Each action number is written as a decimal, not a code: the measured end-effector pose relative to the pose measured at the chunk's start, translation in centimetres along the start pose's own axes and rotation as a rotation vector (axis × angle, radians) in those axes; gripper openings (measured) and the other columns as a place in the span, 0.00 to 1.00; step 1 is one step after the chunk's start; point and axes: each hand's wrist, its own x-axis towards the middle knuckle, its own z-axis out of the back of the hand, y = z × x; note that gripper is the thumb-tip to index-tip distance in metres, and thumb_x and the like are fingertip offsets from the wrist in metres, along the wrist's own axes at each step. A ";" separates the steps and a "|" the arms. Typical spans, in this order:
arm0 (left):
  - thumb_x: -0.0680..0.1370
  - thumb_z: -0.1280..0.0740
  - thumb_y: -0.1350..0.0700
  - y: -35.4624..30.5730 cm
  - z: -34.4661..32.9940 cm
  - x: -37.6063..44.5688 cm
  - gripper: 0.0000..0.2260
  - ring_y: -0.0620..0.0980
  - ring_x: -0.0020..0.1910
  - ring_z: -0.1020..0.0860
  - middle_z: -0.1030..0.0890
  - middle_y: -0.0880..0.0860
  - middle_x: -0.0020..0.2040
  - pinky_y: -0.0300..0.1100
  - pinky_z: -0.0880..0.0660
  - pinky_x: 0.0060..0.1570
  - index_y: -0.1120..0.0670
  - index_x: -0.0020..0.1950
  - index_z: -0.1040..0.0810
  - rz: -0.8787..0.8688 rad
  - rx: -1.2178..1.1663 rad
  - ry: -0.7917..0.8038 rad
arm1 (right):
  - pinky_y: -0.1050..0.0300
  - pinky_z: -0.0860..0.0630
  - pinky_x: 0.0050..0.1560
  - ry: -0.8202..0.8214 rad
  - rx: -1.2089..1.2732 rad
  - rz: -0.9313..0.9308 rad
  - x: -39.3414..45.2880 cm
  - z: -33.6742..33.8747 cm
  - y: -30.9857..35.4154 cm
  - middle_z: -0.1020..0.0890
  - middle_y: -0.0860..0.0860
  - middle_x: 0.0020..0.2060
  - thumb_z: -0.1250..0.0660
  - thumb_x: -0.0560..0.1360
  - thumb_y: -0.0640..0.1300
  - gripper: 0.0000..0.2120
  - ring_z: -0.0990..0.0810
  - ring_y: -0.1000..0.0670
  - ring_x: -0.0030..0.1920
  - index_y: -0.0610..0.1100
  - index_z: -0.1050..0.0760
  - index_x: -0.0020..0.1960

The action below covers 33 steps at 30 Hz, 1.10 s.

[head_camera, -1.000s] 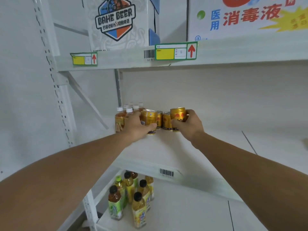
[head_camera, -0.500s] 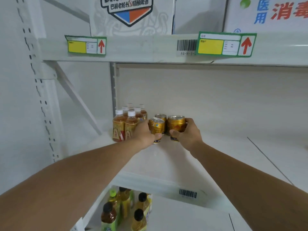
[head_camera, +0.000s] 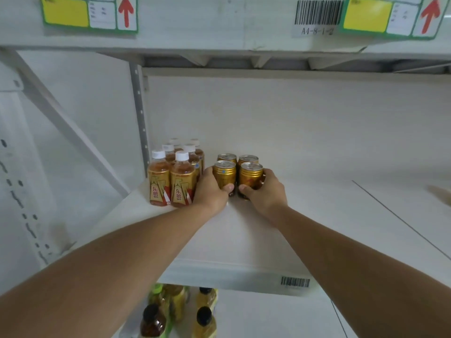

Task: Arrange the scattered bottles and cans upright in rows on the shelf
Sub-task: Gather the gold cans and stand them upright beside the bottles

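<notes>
Now each hand grips a front can: left hand (head_camera: 211, 191) on left can (head_camera: 225, 175), right hand (head_camera: 264, 191) on right can (head_camera: 250, 178), bottles (head_camera: 170, 176) at nine o'clock.

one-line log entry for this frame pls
left hand: grips front-left can | right hand: grips front-right can | cans: four upright, two rows | bottles: upright beside | shelf

On the white metal shelf (head_camera: 305, 223), 6 white-capped amber plastic bottles (head_camera: 181, 181) stand upright in 2 rows at the back left. Just right of them stand 4 gold metal cans (head_camera: 238, 167), 2 in front and 2 behind. The left hand (head_camera: 211, 193) grips the front left can (head_camera: 225, 175); the right hand (head_camera: 267, 193) grips the front right can (head_camera: 249, 178). Dark-capped bottles (head_camera: 179, 311) stand on the shelf below.
</notes>
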 end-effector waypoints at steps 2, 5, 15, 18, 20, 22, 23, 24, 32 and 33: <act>0.80 0.24 0.55 0.2 -0.1 0.0 0.27 0.55 0.72 0.24 0.21 0.53 0.71 0.49 0.29 0.71 0.52 0.77 0.29 -0.028 0.023 -0.005 | 0.49 0.22 0.59 -0.004 -0.026 0.003 0.0 -0.5 0.2 0.18 0.51 0.62 0.21 0.72 0.53 0.32 0.19 0.45 0.62 0.50 0.28 0.72; 0.80 0.25 0.54 0.6 -0.3 -0.1 0.26 0.55 0.71 0.25 0.23 0.53 0.71 0.47 0.31 0.68 0.51 0.76 0.30 -0.043 0.049 -0.009 | 0.49 0.22 0.59 -0.001 -0.052 0.000 0.1 -1.0 0.2 0.18 0.52 0.62 0.21 0.72 0.55 0.32 0.19 0.46 0.61 0.51 0.29 0.72; 0.83 0.28 0.51 0.4 -0.8 -0.1 0.37 0.59 0.81 0.34 0.32 0.57 0.81 0.57 0.35 0.79 0.56 0.85 0.44 -0.036 0.150 -0.011 | 0.55 0.28 0.51 0.022 -0.107 -0.012 0.0 -1.0 -0.2 0.18 0.55 0.60 0.24 0.73 0.61 0.33 0.20 0.49 0.59 0.53 0.31 0.73; 0.83 0.28 0.51 0.5 -0.8 0.1 0.36 0.60 0.80 0.33 0.31 0.58 0.81 0.59 0.35 0.78 0.57 0.85 0.43 -0.038 0.133 -0.006 | 0.56 0.28 0.48 0.034 -0.118 -0.023 0.0 -0.7 0.0 0.22 0.60 0.51 0.24 0.72 0.62 0.31 0.21 0.51 0.53 0.54 0.30 0.71; 0.82 0.27 0.51 0.5 -0.7 0.2 0.36 0.60 0.79 0.31 0.30 0.58 0.80 0.60 0.33 0.77 0.57 0.84 0.42 -0.033 0.095 -0.001 | 0.55 0.28 0.46 0.040 -0.141 -0.041 0.1 -0.5 0.1 0.21 0.60 0.48 0.25 0.72 0.63 0.27 0.20 0.51 0.52 0.55 0.28 0.66; 0.82 0.26 0.50 0.4 -0.5 -0.1 0.38 0.60 0.79 0.31 0.31 0.58 0.81 0.59 0.33 0.77 0.57 0.85 0.43 -0.017 0.083 -0.010 | 0.54 0.25 0.49 0.055 -0.134 -0.057 -0.2 -0.5 0.2 0.18 0.58 0.53 0.25 0.71 0.64 0.27 0.20 0.52 0.52 0.56 0.29 0.64; 0.82 0.26 0.50 0.3 -0.5 -0.5 0.39 0.60 0.81 0.33 0.33 0.58 0.82 0.58 0.35 0.78 0.57 0.86 0.45 -0.010 0.081 -0.012 | 0.54 0.24 0.52 0.071 -0.124 -0.060 -0.7 -0.4 0.4 0.18 0.56 0.58 0.25 0.70 0.64 0.29 0.20 0.52 0.53 0.56 0.29 0.66; 0.81 0.26 0.49 0.0 -0.3 -0.9 0.41 0.60 0.81 0.34 0.34 0.58 0.83 0.57 0.36 0.79 0.57 0.86 0.46 0.000 0.076 -0.013 | 0.52 0.22 0.57 0.092 -0.112 -0.062 -1.1 -0.3 0.8 0.19 0.54 0.63 0.26 0.70 0.64 0.33 0.20 0.51 0.57 0.54 0.31 0.70; 0.86 0.38 0.40 -3.7 2.3 -4.1 0.26 0.60 0.66 0.21 0.20 0.58 0.68 0.47 0.27 0.59 0.58 0.75 0.27 0.149 0.107 0.082 | 0.44 0.36 0.75 0.320 -0.274 -0.104 -1.9 4.3 2.5 0.43 0.42 0.83 0.34 0.76 0.68 0.51 0.39 0.40 0.81 0.43 0.52 0.86; 0.87 0.40 0.40 -4.1 2.5 -4.7 0.24 0.58 0.62 0.19 0.19 0.58 0.64 0.46 0.27 0.55 0.58 0.71 0.24 0.138 0.147 0.104 | 0.42 0.35 0.75 0.340 -0.321 -0.072 -2.1 5.2 2.4 0.41 0.42 0.83 0.37 0.75 0.71 0.50 0.38 0.40 0.80 0.45 0.50 0.86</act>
